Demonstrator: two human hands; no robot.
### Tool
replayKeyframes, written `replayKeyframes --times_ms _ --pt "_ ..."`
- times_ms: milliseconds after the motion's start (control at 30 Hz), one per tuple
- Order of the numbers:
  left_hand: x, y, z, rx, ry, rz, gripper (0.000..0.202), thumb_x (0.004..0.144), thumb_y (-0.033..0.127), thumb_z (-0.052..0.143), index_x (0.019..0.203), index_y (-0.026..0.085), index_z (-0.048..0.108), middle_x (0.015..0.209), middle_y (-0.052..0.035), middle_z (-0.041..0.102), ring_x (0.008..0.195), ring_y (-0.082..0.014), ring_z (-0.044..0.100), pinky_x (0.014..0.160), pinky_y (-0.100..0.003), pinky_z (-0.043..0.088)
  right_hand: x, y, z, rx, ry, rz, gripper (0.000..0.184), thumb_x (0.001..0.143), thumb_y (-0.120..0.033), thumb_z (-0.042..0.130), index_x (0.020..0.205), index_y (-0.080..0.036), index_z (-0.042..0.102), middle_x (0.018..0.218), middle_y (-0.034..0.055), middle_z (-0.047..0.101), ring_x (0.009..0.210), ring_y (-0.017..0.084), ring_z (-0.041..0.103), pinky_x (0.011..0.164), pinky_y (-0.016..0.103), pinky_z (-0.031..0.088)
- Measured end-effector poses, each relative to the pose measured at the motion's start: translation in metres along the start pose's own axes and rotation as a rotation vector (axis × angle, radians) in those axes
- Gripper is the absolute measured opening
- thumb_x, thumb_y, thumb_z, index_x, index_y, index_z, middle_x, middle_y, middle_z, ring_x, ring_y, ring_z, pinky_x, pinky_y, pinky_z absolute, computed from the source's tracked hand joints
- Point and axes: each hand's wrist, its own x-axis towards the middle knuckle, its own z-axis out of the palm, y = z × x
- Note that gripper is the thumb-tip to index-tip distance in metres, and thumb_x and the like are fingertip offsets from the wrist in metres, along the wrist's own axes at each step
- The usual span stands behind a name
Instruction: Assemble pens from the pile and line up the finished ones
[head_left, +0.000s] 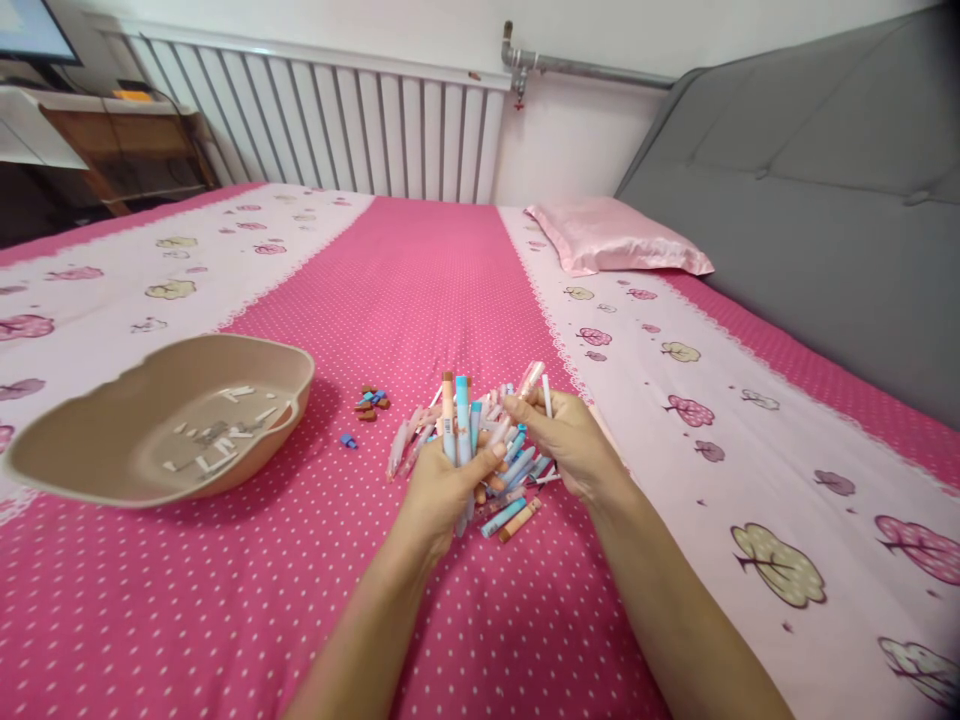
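while your left hand (pixel 444 485) grips a bunch of pens (pixel 463 418) and your right hand (pixel 568 440) pinches a pale pink pen (pixel 532 377), just keep that bunch snug so nothing slips

The pens (pixel 463 425) look like smooth plastic. The bedspread (pixel 435 290) is soft printed cloth; at left, the basin (pixel 90 445) is matt plastic. Farther, the pillow (pixel 607 235) shines like satin; the pipe (pixel 600 69) is dull metal.
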Motion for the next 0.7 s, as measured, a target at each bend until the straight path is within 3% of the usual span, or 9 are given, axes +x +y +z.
replayKeyframes --times_ms 133,333,500,700 --pt "0.0013 -0.0049 0.0021 0.008 0.046 0.052 0.032 0.058 0.032 0.079 0.074 0.010 0.063 0.056 0.0003 0.063 0.041 -0.0065 0.052 0.037 -0.015 0.036 -0.0015 0.0030 0.0016 -0.020 -0.040 0.022 0.034 0.060 -0.041 0.079 0.065 -0.014 0.058 0.060 0.0017 0.065 0.050 0.012 0.059 0.046 0.023 0.045" --pt "-0.0005 -0.0055 0.0083 -0.046 0.153 0.056 0.033 0.052 0.028 0.081 0.071 0.012 0.060 0.047 0.0028 0.060 0.037 -0.0076 0.051 0.035 -0.015 0.035 -0.0008 0.0028 0.0032 0.053 0.022 0.047 0.033 0.054 -0.037 0.083 0.062 -0.014 0.060 0.057 0.0016 0.065 0.047 0.012 0.057 0.045 0.023 0.045" --pt "-0.0027 -0.0001 0.0068 -0.118 0.020 -0.004 0.027 0.057 0.028 0.079 0.066 0.010 0.061 0.051 -0.0024 0.064 0.037 -0.0072 0.053 0.034 -0.014 0.034 0.0000 0.0024 0.0005 0.075 -0.054 0.030 0.029 0.057 -0.036 0.081 0.062 -0.013 0.064 0.057 0.0022 0.065 0.049 0.011 0.057 0.047 0.023 0.046" --pt "-0.0049 0.0027 0.0009 -0.379 -0.187 -0.286 0.016 0.071 0.021 0.070 0.064 0.008 0.063 0.051 -0.0033 0.063 0.035 -0.0046 0.049 0.036 -0.013 0.040 -0.0021 -0.0041 -0.0035 0.111 -0.154 0.040 0.026 0.058 -0.035 0.081 0.063 -0.014 0.068 0.055 0.0021 0.064 0.048 0.010 0.055 0.046 0.021 0.045"
